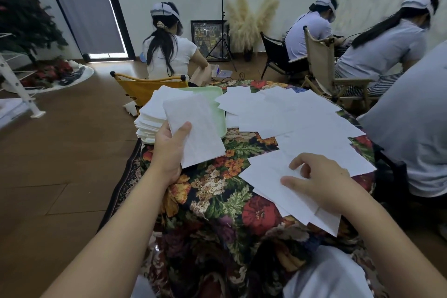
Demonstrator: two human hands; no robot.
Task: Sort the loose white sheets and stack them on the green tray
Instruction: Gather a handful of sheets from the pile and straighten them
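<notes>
From the head camera, the left hand [170, 150] held one white sheet [196, 128] above the table's left edge, thumb curled over its face and fingers hidden behind it. The sheet tilted up and covered much of the green tray [219, 94], which sat at the far left corner of the floral tablecloth [217, 189]. A stack of white sheets [150, 116] lay on the tray's left side, partly behind the held sheet and overhanging the tray's edge.

The right hand [319, 181] rested on the loose sheets [302, 128] near the table's right edge, fingers curled and thumb forward, pinching up the corner of the nearest sheet [268, 176]. The loose sheets overlapped one another from the near right edge to the far edge, just beside the tray.

Beyond the table's far edge stood a yellow chair [147, 87] with a seated person [171, 51]. Another person's grey sleeve [411, 116] crowded the table's right edge. A tripod [222, 19] stood by the far wall.
</notes>
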